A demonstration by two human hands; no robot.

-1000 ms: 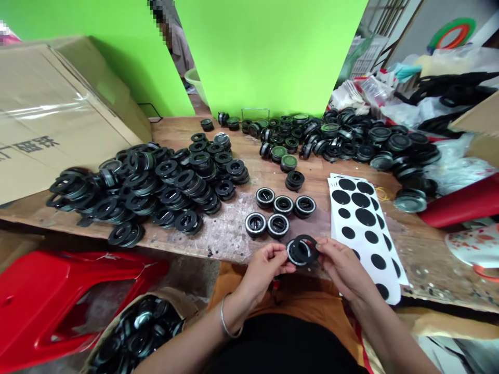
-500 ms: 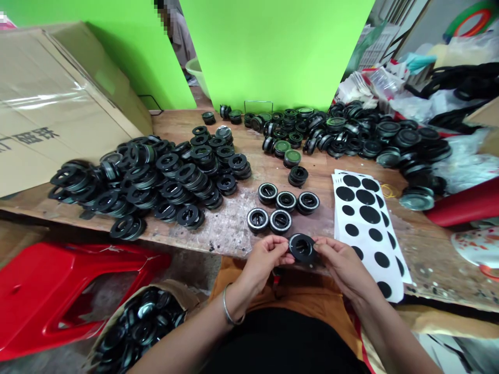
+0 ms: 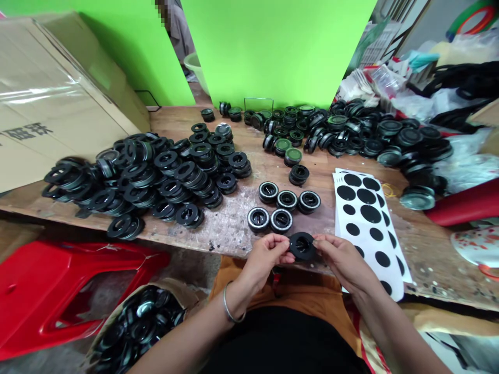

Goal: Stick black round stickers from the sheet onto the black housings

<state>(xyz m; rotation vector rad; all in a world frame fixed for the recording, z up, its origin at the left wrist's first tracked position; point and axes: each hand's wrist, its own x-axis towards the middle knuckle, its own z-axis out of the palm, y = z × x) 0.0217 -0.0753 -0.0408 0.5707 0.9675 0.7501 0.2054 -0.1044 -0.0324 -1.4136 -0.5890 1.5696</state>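
Left hand [image 3: 272,250] pinches ring [image 3: 302,255] by one edge, right hand [image 3: 338,258] pinches opposite edge. Ring is held just left of sheet [image 3: 363,224]. Five caps [image 3: 287,200] stand left of sheet, pile [image 3: 183,179] farther left, roll [image 3: 463,203] right of it.

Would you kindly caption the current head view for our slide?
Left hand and right hand hold a round black ring-topped piece near five round black pale-rimmed pieces.

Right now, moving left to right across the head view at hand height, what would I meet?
Red stool → left hand → round black part → right hand → white patterned item.
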